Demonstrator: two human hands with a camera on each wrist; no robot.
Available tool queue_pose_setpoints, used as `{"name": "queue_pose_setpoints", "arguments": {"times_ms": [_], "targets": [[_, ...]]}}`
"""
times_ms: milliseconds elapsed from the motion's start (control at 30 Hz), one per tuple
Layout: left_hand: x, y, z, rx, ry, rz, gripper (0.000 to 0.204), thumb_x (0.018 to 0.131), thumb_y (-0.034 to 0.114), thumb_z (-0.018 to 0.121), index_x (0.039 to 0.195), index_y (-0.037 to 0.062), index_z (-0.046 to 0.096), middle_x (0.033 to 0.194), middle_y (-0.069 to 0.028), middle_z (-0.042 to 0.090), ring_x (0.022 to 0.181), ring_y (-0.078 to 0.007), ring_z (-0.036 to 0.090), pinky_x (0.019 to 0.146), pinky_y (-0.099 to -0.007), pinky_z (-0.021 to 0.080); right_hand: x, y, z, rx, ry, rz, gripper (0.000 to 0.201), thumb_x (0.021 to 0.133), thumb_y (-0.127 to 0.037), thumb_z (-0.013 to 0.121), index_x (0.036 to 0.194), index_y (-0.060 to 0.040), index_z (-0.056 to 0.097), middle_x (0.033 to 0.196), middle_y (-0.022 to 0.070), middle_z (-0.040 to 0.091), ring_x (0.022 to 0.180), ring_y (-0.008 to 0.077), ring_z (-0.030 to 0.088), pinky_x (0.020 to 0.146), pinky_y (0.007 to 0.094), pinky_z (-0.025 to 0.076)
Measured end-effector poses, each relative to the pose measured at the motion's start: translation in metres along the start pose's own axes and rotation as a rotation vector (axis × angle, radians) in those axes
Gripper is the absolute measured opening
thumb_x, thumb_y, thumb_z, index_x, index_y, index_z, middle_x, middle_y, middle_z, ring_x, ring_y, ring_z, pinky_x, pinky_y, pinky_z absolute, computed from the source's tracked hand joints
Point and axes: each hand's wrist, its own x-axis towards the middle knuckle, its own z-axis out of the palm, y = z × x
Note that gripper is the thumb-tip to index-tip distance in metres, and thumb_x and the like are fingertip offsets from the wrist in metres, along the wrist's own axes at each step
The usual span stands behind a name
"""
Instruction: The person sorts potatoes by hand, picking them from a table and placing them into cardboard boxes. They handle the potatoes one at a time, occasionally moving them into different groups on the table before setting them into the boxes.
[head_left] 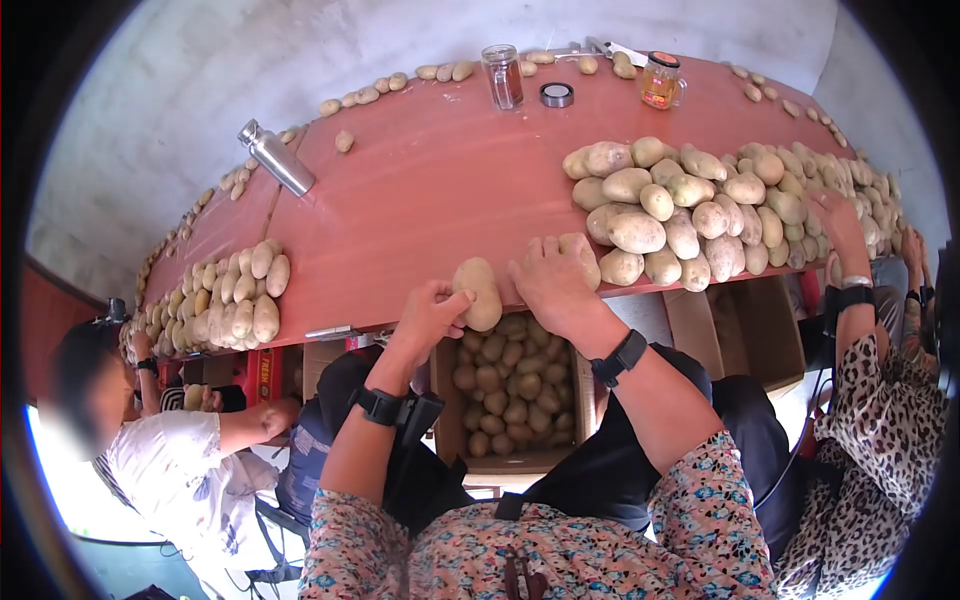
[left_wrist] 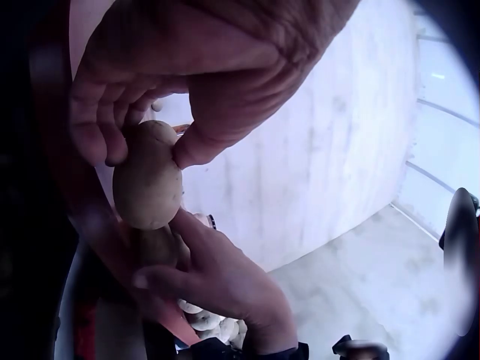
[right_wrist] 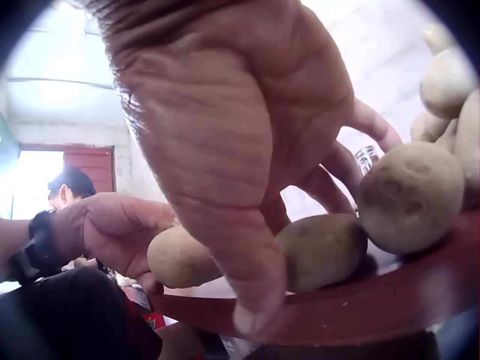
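At the table's near edge my left hand holds a large, pale oval potato between thumb and fingers. This potato stands on end in the left wrist view. Just to its right, my right hand reaches over the edge with its fingers bent down. The right wrist view shows a darker potato between that hand's thumb and fingers, mostly covered from above. Another potato, with brownish dents, lies beside the fingers. Below both hands, a cardboard box contains many potatoes.
A large potato pile covers the table's right side, with another pile on the left. A steel bottle, a glass mug and a lidded jar stand farther back. People sit on both sides; another box is at right.
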Motion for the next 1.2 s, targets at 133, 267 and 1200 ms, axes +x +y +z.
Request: {"name": "queue_pose_setpoints", "arguments": {"times_ms": [133,267,1200], "targets": [[0.007,0.004,0.010,0.007,-0.011,-0.007,0.039,0.089,0.025,0.069,0.111,-0.0050,0.058,0.086,-0.0075,0.063,0.070,-0.0125,0.061,0.061,-0.0265,0.054,0.013,0.018,-0.025,0.199,-0.187,0.033,0.025,0.078,-0.016,0.063,0.102,-0.0078,0.064,0.096,0.0146,0.060,0.091,0.0298,0.060,0.083,0.0499,0.042],[0.012,0.012,0.028,0.011,-0.031,0.007,0.042,0.089,0.025,0.070,0.114,-0.0057,0.056,0.092,-0.0091,0.064,0.070,-0.0121,0.061,0.059,-0.0259,0.054,0.022,0.062,-0.028,0.626,0.031,0.069,0.023,0.079,-0.008,0.060,0.102,-0.0067,0.062,0.097,0.0160,0.059,0.091,0.0355,0.059,0.084,0.0480,0.044],[0.013,0.002,0.070,-0.047,-0.056,0.226,0.043,0.092,0.019,0.066,0.121,-0.0074,0.050,0.091,-0.0112,0.064,0.074,-0.0154,0.062,0.065,-0.0316,0.053,0.030,0.064,-0.040,0.644,-0.006,0.217,0.015,0.089,-0.007,0.053,0.101,-0.0020,0.061,0.100,0.0156,0.061,0.098,0.0393,0.058,0.084,0.0460,0.048]]}}
